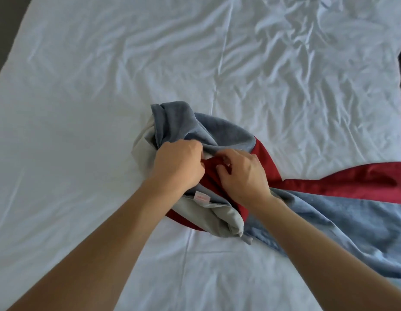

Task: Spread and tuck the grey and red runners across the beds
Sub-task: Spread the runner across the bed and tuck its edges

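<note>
Both fists, left hand (179,167) and right hand (244,176), pinching bunched grey-red runner (217,135) on white sheet (105,86); pull apart evenly.

Both hands (208,169) grip the bunched runner (217,135) on the bed (105,86).

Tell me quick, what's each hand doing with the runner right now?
Left hand: closed, gripping the bunched grey and red runner.
Right hand: fingers curled, pinching the runner's red fabric.
</note>
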{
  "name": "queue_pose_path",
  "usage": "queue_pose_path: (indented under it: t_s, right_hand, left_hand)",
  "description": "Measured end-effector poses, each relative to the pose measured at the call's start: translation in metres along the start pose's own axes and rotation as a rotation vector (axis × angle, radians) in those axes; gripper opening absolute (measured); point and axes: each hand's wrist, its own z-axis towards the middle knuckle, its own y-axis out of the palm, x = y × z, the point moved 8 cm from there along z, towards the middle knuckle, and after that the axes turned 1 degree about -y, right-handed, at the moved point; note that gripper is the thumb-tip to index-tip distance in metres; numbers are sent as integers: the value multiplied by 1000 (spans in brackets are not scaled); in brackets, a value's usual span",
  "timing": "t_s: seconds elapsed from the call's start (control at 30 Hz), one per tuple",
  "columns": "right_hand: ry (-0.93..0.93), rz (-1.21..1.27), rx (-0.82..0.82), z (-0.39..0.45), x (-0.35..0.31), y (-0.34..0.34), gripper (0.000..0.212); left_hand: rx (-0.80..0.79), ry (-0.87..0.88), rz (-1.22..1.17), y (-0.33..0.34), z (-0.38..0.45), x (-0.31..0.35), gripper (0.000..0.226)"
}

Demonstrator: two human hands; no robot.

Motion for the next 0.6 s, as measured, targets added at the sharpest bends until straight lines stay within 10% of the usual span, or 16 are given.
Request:
queue_pose_path:
  t_s: [0.17,0.6]
  right_hand:
    - [-7,140,134,43,-95,2,23]
    - [-113,-116,-266,97,-256,148,46]
  left_hand:
    - [198,-40,-121,-63,-6,-101,10]
    - [239,-497,-180,-71,-30,-440,33]
